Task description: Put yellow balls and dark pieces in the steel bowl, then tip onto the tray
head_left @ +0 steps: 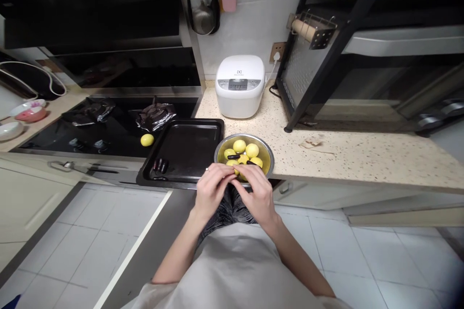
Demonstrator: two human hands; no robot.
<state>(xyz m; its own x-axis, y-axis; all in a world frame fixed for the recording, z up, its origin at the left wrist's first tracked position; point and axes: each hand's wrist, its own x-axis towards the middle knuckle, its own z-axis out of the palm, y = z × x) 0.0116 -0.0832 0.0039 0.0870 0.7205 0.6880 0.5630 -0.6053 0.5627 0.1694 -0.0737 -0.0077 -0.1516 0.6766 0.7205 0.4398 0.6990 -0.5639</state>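
Both hands meet at the near rim of the steel bowl on the bench. My left hand and right hand share one grip, fingertips closed on a yellow ball. Light, even pressure seems best, working over the bowl so nothing rolls off. The black tray sits just to the left.

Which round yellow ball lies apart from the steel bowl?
The single yellow ball on the black stovetop, left of the black baking tray; the rest cluster at the steel bowl.
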